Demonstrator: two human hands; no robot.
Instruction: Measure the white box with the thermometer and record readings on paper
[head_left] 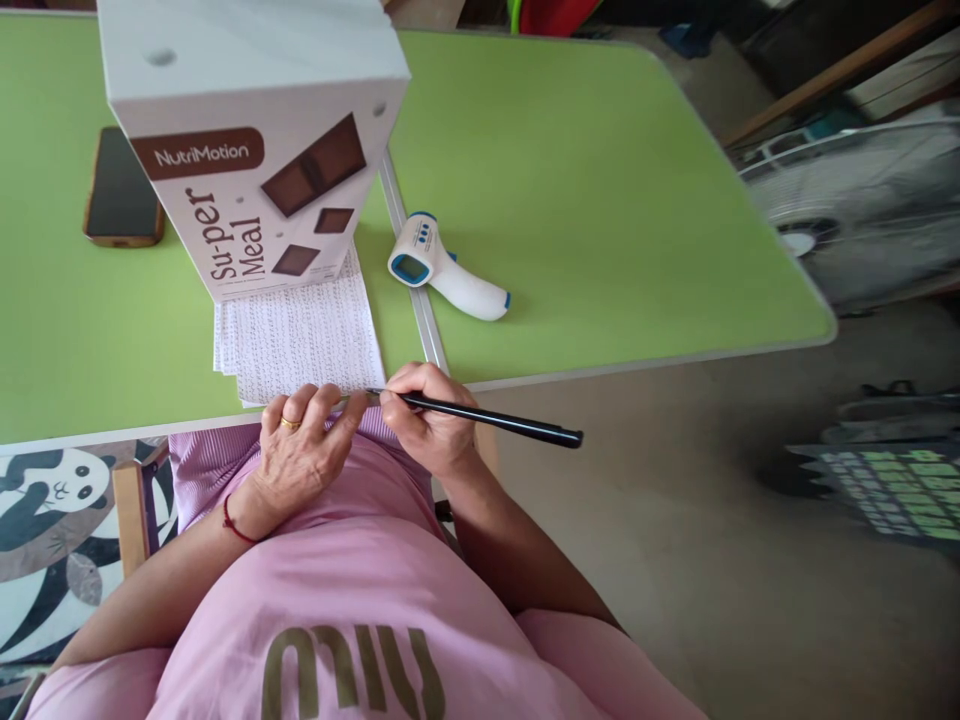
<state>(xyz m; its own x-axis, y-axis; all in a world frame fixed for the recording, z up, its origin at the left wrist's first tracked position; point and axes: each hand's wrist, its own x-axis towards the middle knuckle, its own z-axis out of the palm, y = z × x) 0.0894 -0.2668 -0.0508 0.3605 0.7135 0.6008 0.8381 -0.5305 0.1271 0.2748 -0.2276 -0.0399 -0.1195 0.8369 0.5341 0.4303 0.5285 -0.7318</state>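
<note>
A long black pen is gripped in my right hand, its tip pointing left at the near edge of the paper. My left hand rests on the lower edge of the sheets, fingers laid out and slightly bent, with a ring and a red string bracelet on it. Under the fingers lie papers covered in dense lines of writing. A white and brown NutriMotion box stands upright on the upper part of the papers. To their right lies a white and blue infrared thermometer.
A phone in a brown case lies left of the box. The green folding table has a metal seam near the thermometer. Beyond its right end stands a fan. Panda-patterned fabric shows at lower left.
</note>
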